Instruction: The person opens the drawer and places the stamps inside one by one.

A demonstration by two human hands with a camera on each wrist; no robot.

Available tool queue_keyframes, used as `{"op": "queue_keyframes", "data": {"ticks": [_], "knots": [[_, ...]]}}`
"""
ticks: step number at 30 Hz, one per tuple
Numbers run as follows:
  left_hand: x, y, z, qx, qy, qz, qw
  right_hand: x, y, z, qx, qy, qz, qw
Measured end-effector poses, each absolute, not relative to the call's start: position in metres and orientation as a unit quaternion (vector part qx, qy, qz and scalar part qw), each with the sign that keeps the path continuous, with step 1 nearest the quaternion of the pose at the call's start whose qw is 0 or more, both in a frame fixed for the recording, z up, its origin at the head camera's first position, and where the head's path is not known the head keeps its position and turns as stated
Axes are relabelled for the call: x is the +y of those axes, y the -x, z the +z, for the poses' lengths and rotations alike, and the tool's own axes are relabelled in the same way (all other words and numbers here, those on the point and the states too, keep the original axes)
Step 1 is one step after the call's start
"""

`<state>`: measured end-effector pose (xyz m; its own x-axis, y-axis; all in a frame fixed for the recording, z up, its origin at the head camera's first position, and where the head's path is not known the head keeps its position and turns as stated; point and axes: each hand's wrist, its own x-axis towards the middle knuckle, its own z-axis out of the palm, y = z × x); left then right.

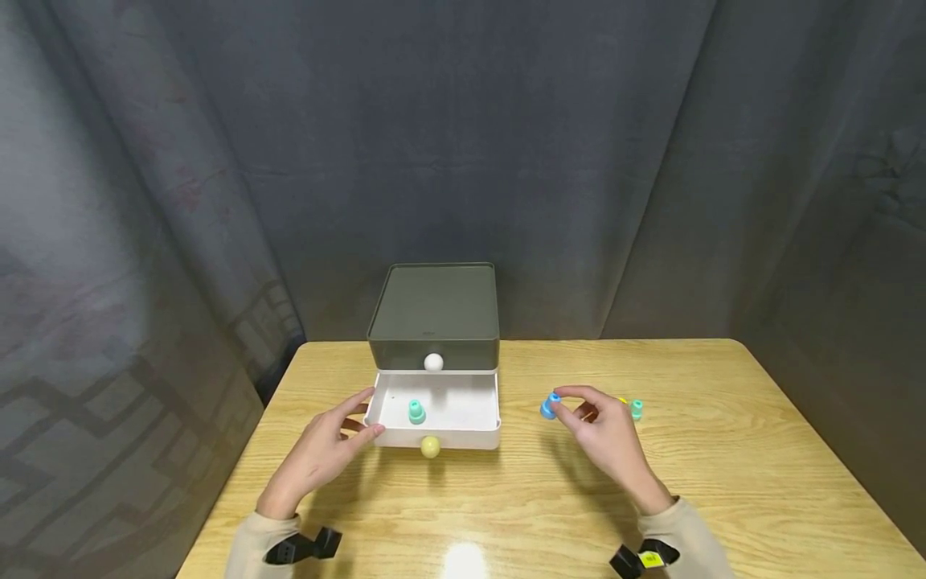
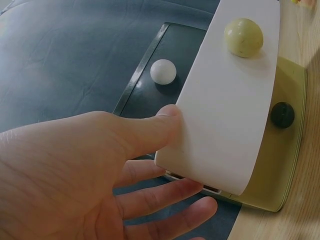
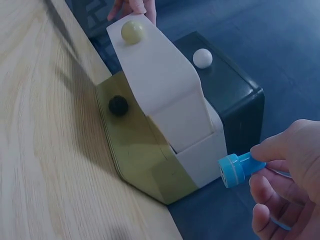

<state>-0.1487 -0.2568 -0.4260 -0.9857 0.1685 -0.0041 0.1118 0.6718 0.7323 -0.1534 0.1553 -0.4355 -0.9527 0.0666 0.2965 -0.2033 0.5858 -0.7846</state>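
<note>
A person's right hand (image 1: 606, 434) pinches a small blue piece (image 1: 547, 408) by its narrow stem, thumb against forefinger, holding it above the table (image 1: 752, 458) to the right of a pulled-out white drawer (image 1: 466, 440). The left hand (image 1: 321, 452) grips the drawer's near left corner, thumb on the front panel and fingers at the side. Inside, left of centre, stands a teal piece (image 1: 416, 412); a second teal piece (image 1: 637, 409) and a mostly hidden yellow piece (image 1: 623, 400) lie to the right of the right hand's fingers. The blue piece looks light, stiff and hardly fragile, its smooth surface perhaps slightly slippery; the stem seems the surest hold, leaving the wider base free. The drawer, likely rigid plastic, appears best held by its rim or yellow knob (image 1: 430, 447).
</note>
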Motion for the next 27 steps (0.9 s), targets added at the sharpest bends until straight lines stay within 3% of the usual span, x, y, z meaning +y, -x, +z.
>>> {"op": "queue_keyframes", "data": {"ticks": [27], "knots": [[-0.256,0.148,-0.425,0.917,-0.073,0.39,0.034,0.11,0.152,-0.416,-0.855,-0.097,0.49,0.141]]}}
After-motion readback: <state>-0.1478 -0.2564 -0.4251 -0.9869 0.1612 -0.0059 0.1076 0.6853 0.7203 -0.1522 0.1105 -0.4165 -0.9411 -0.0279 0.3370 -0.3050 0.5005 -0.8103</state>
